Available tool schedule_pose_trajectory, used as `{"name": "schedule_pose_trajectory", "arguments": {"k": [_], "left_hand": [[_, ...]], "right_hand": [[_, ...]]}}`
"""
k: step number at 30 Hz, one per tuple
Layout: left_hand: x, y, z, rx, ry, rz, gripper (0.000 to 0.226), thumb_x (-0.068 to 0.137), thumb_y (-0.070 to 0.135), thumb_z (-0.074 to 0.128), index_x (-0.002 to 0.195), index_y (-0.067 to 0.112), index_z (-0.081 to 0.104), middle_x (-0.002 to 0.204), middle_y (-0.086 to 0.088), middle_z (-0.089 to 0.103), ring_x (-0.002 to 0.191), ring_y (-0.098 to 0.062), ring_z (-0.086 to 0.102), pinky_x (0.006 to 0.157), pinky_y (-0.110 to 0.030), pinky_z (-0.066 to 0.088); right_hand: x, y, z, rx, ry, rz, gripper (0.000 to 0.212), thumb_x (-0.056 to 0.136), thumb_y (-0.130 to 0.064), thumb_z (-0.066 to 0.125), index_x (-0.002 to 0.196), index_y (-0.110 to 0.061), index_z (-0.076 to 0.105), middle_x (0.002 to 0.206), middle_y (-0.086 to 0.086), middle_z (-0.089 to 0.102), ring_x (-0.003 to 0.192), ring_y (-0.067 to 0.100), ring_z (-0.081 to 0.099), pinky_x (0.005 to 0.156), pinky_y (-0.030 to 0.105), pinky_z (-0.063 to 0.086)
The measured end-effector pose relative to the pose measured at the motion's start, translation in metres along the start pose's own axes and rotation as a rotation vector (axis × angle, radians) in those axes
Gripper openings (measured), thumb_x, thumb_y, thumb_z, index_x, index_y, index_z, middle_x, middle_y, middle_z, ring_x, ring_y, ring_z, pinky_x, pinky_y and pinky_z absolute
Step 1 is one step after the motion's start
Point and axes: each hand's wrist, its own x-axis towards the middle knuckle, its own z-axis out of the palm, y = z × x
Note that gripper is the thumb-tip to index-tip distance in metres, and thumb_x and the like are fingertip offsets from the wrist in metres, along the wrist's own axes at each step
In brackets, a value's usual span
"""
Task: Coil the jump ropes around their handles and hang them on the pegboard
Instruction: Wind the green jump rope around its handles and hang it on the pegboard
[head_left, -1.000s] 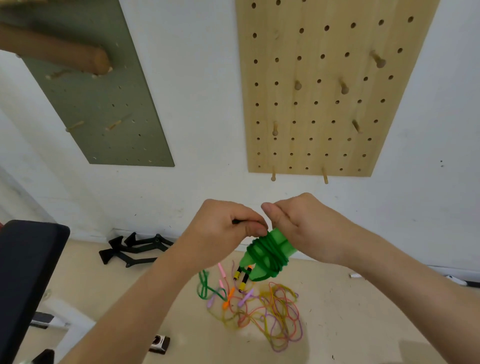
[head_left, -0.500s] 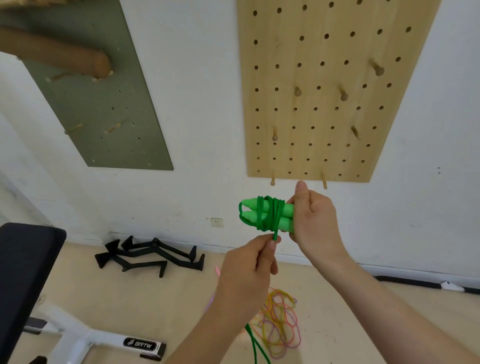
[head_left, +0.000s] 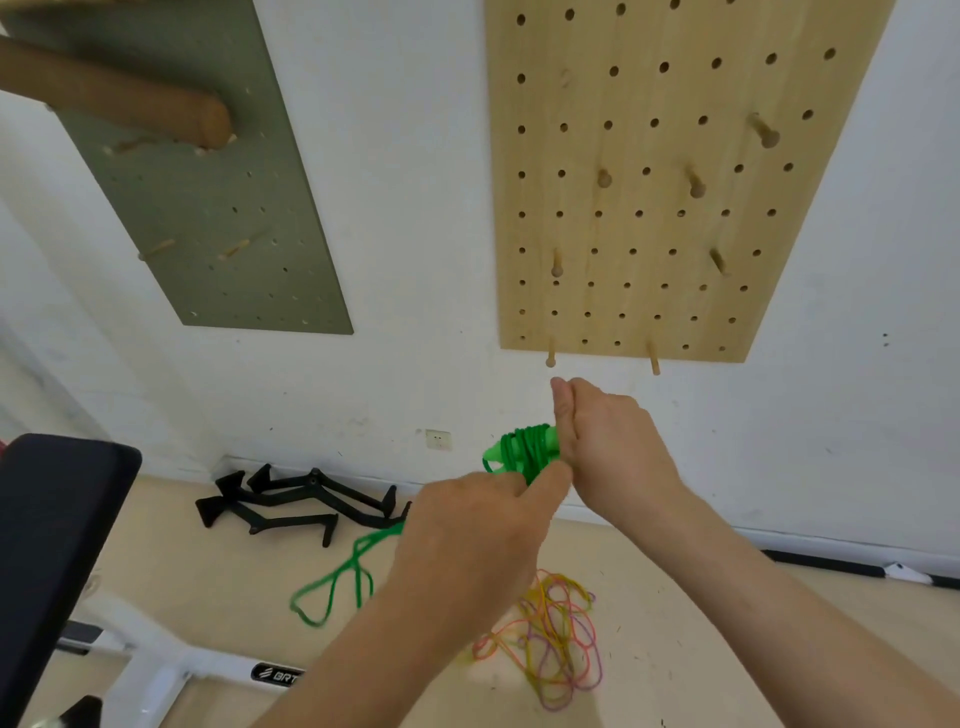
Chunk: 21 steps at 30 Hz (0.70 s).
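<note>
Right hand (head_left: 608, 452) grips green jump-rope handles (head_left: 496, 455), coil (head_left: 534, 451) just left of its palm; left hand (head_left: 467, 535) below pinches loose rope (head_left: 337, 577) (loop trails left, blurred).

Two pegboards hang on the far wall: one wooden board (head_left: 675, 291) to the right and one green board (head_left: 218, 208) to the left. I count seven pegs (head_left: 695, 184) sticking out of the wooden board. On the green board two thin pegs (head_left: 156, 249) show plainly; any others are too blurred to count. One thick wooden pole (head_left: 130, 104) juts out at the far left.

Two hands are up, the left hand (head_left: 467, 530) and the right hand (head_left: 608, 447), with one green rope (head_left: 524, 452).

The floor has one tangle of coloured ropes (head_left: 550, 639), how many ropes I cannot tell, and what look like two black metal handles (head_left: 291, 499). There is one wall socket (head_left: 439, 440) and one black bench (head_left: 52, 545) near left.
</note>
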Motion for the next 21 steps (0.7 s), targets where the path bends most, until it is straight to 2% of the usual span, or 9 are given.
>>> {"name": "schedule_pose_trajectory", "arguments": {"k": [3, 5, 7, 9, 12, 15, 16, 18, 21], "left_hand": [[0.001, -0.015, -0.003, 0.044, 0.048, 0.216, 0.04, 0.052, 0.003, 0.072, 0.085, 0.025, 0.067, 0.049, 0.005, 0.043, 0.04, -0.015, 0.037, 0.04, -0.021, 0.022], [0.004, -0.024, -0.004, 0.056, 0.064, 0.316, 0.029, 0.06, 0.006, 0.074, 0.082, 0.025, 0.068, 0.054, 0.005, 0.048, 0.044, -0.016, 0.041, 0.041, -0.022, 0.026], [0.009, -0.034, -0.003, 0.064, 0.091, 0.355, 0.007, 0.076, 0.024, 0.074, 0.079, 0.026, 0.069, 0.062, 0.007, 0.055, 0.05, -0.015, 0.046, 0.041, -0.022, 0.031], [0.016, -0.043, 0.0, -0.023, 0.116, 0.315, 0.018, 0.088, 0.035, 0.059, 0.078, 0.025, 0.07, 0.067, 0.009, 0.062, 0.053, -0.015, 0.049, 0.041, -0.024, 0.039], [0.024, -0.042, -0.001, -0.431, 0.048, 0.088, 0.018, 0.086, 0.031, 0.059, 0.079, 0.025, 0.074, 0.071, 0.009, 0.07, 0.06, -0.01, 0.058, 0.056, -0.031, 0.048], [0.033, -0.037, -0.009, -0.957, -0.108, -0.374, 0.012, 0.078, 0.016, 0.074, 0.072, 0.027, 0.076, 0.069, 0.009, 0.072, 0.066, -0.004, 0.064, 0.066, -0.021, 0.051], [0.034, -0.04, -0.009, -1.079, -0.164, -0.443, 0.013, 0.076, 0.013, 0.075, 0.07, 0.025, 0.077, 0.068, 0.007, 0.073, 0.065, -0.006, 0.065, 0.065, -0.019, 0.051], [0.035, -0.043, -0.008, -1.271, -0.265, -0.453, 0.004, 0.075, 0.018, 0.074, 0.072, 0.017, 0.076, 0.07, -0.005, 0.073, 0.065, -0.017, 0.063, 0.061, -0.024, 0.051], [0.032, -0.041, 0.001, -1.559, -0.276, -0.549, 0.012, 0.075, 0.021, 0.072, 0.071, 0.01, 0.073, 0.066, -0.013, 0.068, 0.057, -0.022, 0.061, 0.055, -0.028, 0.049]], "right_hand": [[-0.003, -0.002, -0.006, -0.045, -0.141, -0.012, 0.022, 0.103, -0.017, 0.03, 0.103, -0.013, 0.052, 0.062, -0.004, 0.032, 0.069, 0.029, 0.048, 0.063, 0.036, 0.043], [-0.006, -0.003, -0.01, -0.023, -0.225, -0.017, 0.023, 0.103, -0.014, 0.031, 0.108, -0.013, 0.053, 0.063, -0.003, 0.032, 0.067, 0.027, 0.048, 0.061, 0.036, 0.042], [-0.01, -0.005, -0.012, -0.036, -0.275, -0.098, 0.026, 0.104, -0.019, 0.032, 0.087, -0.013, 0.051, 0.061, -0.001, 0.035, 0.058, 0.024, 0.042, 0.055, 0.035, 0.036], [-0.012, -0.006, -0.019, 0.031, -0.291, -0.163, 0.043, 0.104, -0.031, 0.029, 0.064, -0.017, 0.036, 0.056, -0.001, 0.037, 0.054, 0.023, 0.04, 0.051, 0.032, 0.031], [-0.014, -0.006, -0.029, 0.144, -0.236, -0.211, 0.05, 0.101, -0.041, 0.031, 0.058, -0.018, 0.035, 0.051, -0.002, 0.039, 0.05, 0.016, 0.04, 0.052, 0.028, 0.031], [-0.017, -0.003, -0.031, 0.321, -0.206, -0.194, 0.056, 0.096, -0.048, 0.036, 0.059, -0.008, 0.046, 0.051, 0.0, 0.042, 0.048, 0.011, 0.036, 0.05, 0.024, 0.031], [-0.018, -0.004, -0.031, 0.362, -0.207, -0.194, 0.059, 0.095, -0.051, 0.036, 0.061, -0.005, 0.049, 0.052, 0.004, 0.043, 0.048, 0.01, 0.036, 0.051, 0.025, 0.032], [-0.021, -0.006, -0.034, 0.452, -0.206, -0.187, 0.06, 0.093, -0.052, 0.036, 0.061, -0.003, 0.052, 0.051, 0.005, 0.046, 0.047, 0.008, 0.038, 0.05, 0.025, 0.034], [-0.021, -0.009, -0.036, 0.604, -0.169, -0.116, 0.055, 0.096, -0.041, 0.042, 0.058, -0.005, 0.055, 0.044, -0.008, 0.042, 0.041, 0.005, 0.038, 0.045, 0.017, 0.032]]}}
